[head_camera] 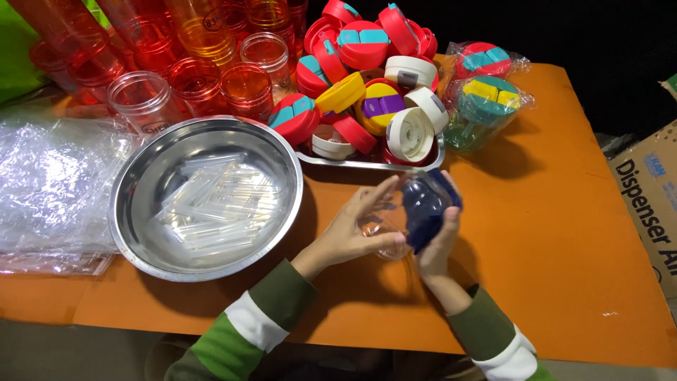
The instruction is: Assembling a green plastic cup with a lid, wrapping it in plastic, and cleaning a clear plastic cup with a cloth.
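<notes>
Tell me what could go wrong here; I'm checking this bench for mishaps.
The blue tumbler is held above the orange table between the left hand and right hand, mostly by the fingers, so it could slip and drop. The lids are heaped above the tray's rim and might slide off. An elbow could nudge the steel bowl of clear straws near the edge.

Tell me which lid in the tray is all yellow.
The yellow lid near the tray's middle, tilted on the pile; the others are red, cream or yellow with purple.
</notes>
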